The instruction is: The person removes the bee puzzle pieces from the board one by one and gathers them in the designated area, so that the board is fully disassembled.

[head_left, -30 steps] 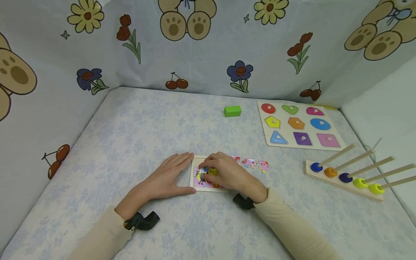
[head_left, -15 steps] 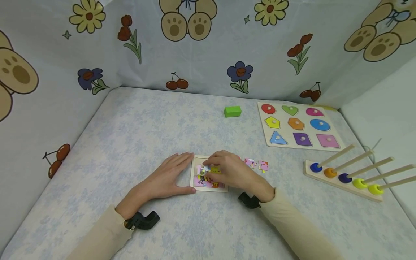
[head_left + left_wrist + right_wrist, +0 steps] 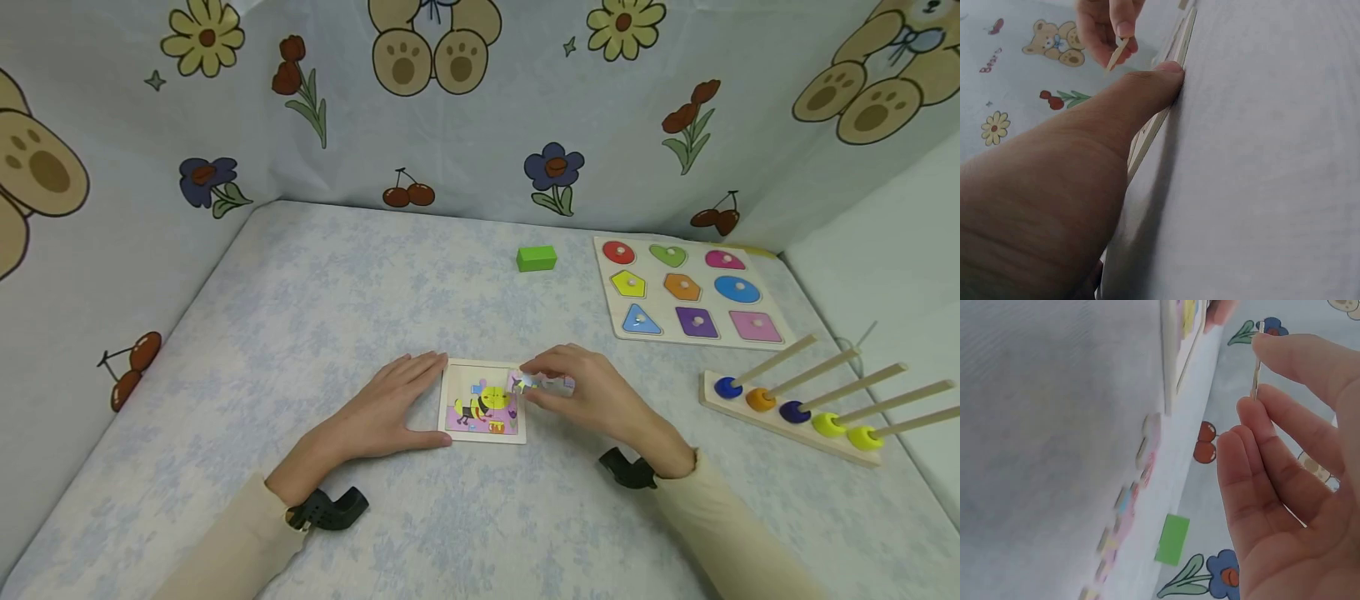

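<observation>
My left hand (image 3: 390, 407) lies with straight fingers against the left side of a small wooden puzzle frame (image 3: 486, 440), its thumb touching the lower left corner. Inside the frame several joined jigsaw pieces (image 3: 480, 412) show a yellow bee on pink; the upper strip is bare board. Just off the frame's upper right corner, my right hand (image 3: 600, 390) pinches a pink jigsaw piece (image 3: 517, 382) between thumb and fingers. The right wrist view shows this piece (image 3: 1256, 375) edge-on, raised above the table. Loose jigsaw pieces (image 3: 1124, 503) lie in a row below, mostly hidden by the hand in the head view.
A green block (image 3: 536, 258) stands farther back. Behind to the right lies a knobbed shape board (image 3: 660, 312). A wooden peg stand (image 3: 795, 421) with coloured rings and slanting pegs is at the right. A cartoon-printed cloth wall (image 3: 480, 142) bounds the table.
My right hand has moved right from over the puzzle to beyond the frame's upper right corner, carrying the jigsaw piece and uncovering the bee picture. The left hand has stayed put.
</observation>
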A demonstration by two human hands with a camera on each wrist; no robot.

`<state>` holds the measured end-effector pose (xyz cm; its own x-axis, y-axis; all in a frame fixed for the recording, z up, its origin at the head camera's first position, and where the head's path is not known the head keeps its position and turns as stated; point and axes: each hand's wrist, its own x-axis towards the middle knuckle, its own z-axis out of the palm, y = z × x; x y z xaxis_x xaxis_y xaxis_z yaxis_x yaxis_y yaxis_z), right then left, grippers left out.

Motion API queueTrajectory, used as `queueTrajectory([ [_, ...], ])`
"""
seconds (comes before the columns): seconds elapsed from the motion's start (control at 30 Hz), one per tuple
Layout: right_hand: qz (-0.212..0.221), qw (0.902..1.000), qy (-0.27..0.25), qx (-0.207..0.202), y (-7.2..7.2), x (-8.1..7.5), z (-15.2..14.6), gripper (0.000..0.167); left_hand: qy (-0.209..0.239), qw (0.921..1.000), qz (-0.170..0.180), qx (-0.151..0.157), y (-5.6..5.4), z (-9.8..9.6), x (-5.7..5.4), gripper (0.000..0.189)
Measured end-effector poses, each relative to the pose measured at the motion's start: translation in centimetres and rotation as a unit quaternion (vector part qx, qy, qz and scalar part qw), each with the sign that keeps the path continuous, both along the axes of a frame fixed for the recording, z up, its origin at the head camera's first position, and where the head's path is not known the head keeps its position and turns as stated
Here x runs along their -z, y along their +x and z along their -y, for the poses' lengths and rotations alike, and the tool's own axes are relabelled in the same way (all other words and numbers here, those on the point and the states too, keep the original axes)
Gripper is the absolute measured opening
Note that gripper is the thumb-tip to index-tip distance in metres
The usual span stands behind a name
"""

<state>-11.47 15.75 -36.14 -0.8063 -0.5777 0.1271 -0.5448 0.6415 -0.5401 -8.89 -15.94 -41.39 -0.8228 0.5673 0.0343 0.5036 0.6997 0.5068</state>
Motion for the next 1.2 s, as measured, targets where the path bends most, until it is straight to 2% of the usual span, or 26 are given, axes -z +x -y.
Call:
queueTrajectory([
  [0.27, 0.008, 0.9994, 0.014, 0.032, 0.8, 1.1, -1.9, 0.034, 0.002, 1.0, 0.004, -0.002, 0.1, 0.0, 0.0, 0.109],
  [0.57, -0.001, 0.9984, 0.047, 0.031, 1.1, 2.4, -3.2, 0.028, 0.002, 1.0, 0.006, -0.003, 0.1, -0.1, 0.0, 0.108],
  [0.9, 0.021, 0.9971, 0.063, 0.036, 1.1, 2.6, -3.3, 0.03, 0.001, 1.0, 0.007, -0.004, 0.1, 0.0, 0.1, 0.109],
  [1.2, 0.02, 0.9976, 0.057, 0.033, 1.0, 2.7, -3.2, 0.032, 0.003, 0.9999, 0.008, -0.006, 0.2, 0.0, -0.1, 0.109],
])
